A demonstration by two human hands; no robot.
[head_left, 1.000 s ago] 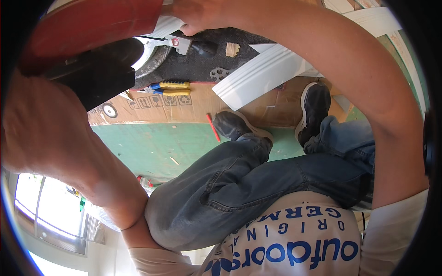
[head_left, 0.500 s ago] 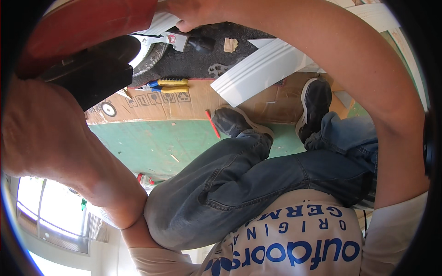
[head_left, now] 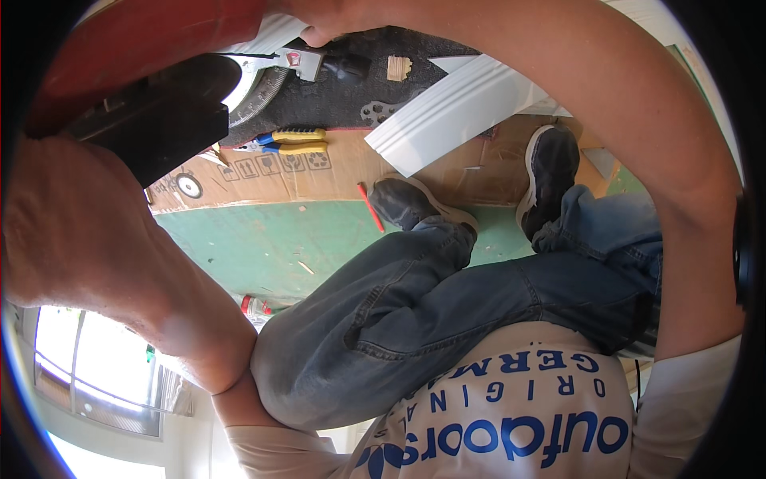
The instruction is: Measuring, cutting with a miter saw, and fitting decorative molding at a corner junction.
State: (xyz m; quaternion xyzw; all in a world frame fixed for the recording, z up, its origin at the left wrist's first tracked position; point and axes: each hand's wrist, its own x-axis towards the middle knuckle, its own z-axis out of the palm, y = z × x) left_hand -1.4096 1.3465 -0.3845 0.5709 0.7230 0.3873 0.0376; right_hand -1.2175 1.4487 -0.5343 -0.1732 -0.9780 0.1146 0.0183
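At the upper left, very close to view, is a miter saw with a red housing (head_left: pixel 159 48) and a black body (head_left: pixel 175 136). A round angle scale (head_left: pixel 259 100) shows under it. My left hand (head_left: pixel 56 215) is up against the saw at the left rim, its fingers hidden. My right hand (head_left: pixel 327 20) reaches across the top and grips a white moulding strip (head_left: pixel 275 33) beside the saw; its thumb shows, the other fingers are cut off by the rim. Another white grooved moulding piece (head_left: pixel 447 116) lies slanted under my right forearm.
Yellow-and-blue pliers (head_left: pixel 295 141) lie on a cardboard sheet (head_left: pixel 263 188) before the saw. A red pen (head_left: pixel 370 207), a small wooden block (head_left: pixel 399 68) and a metal plate with holes (head_left: pixel 379 112) lie around. My shoes (head_left: pixel 550 172) rest at the cardboard's edge, on green floor (head_left: pixel 239 247).
The view has shifted slightly. Both hands keep their places by the saw, and the loose things lie as before.
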